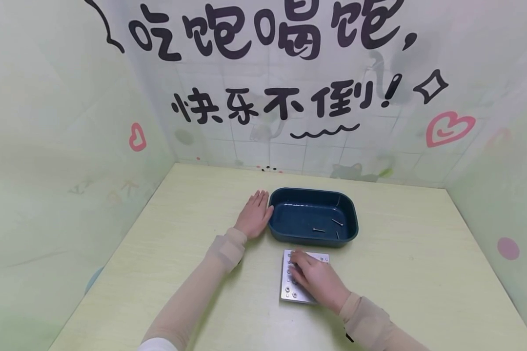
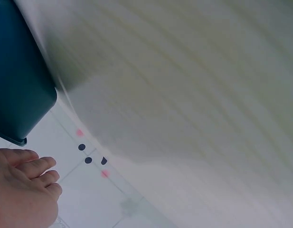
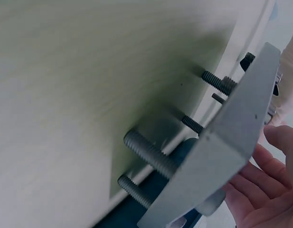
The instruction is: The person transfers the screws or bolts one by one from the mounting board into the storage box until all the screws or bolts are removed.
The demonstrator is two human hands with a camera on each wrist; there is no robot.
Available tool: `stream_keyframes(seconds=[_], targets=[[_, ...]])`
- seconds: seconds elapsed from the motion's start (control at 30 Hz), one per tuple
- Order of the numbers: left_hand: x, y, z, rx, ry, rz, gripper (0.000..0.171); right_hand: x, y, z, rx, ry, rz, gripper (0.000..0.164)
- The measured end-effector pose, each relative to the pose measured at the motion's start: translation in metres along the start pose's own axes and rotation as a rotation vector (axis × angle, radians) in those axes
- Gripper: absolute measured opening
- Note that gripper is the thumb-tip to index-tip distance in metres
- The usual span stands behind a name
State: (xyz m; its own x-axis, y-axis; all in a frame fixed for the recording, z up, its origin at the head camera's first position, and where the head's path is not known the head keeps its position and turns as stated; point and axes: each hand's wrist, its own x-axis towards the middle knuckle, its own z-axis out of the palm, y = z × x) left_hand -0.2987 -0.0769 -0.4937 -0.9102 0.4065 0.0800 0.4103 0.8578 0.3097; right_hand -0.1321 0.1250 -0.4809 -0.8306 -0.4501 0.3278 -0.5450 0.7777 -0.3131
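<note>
A silver metal plate [image 1: 305, 298] stands on the table, with round fastener heads along its top. Threaded bolts [image 3: 151, 154] stick out of its underside in the right wrist view. My right hand [image 1: 322, 282] is over the plate, its fingers bent down at the left rows of heads; I cannot tell whether it pinches one of them. My left hand [image 1: 253, 217] lies with straight fingers beside the dark blue tray [image 1: 312, 241], thumb at its left rim. In the left wrist view those fingers [image 2: 39, 166] show close to the tray's end.
Several loose screws [image 1: 318, 230] lie in the tray, toward its right front. Behind the pale table [image 1: 413, 263] rises a printed wall sheet [image 1: 246, 146], with more sheets at both sides. Each wrist wears a beige band [image 1: 364, 317].
</note>
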Motion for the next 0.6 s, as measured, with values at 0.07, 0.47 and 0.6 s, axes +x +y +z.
stream_keyframes(seconds=[0.07, 0.47, 0.6], targets=[[0.0002, 0.0000, 0.0002, 0.001, 0.001, 0.001, 0.061, -0.0003, -0.0008, 0.0012, -0.011, -0.009, -0.009, 0.024], [0.0009, -0.0002, 0.0014, 0.000, 0.006, -0.001, 0.061, -0.0005, -0.0002, 0.0076, -0.023, -0.053, 0.001, 0.018], [0.0008, -0.0004, 0.0012, 0.001, 0.005, -0.003, 0.060, 0.0012, -0.0007, 0.0078, -0.014, -0.087, 0.024, 0.018]])
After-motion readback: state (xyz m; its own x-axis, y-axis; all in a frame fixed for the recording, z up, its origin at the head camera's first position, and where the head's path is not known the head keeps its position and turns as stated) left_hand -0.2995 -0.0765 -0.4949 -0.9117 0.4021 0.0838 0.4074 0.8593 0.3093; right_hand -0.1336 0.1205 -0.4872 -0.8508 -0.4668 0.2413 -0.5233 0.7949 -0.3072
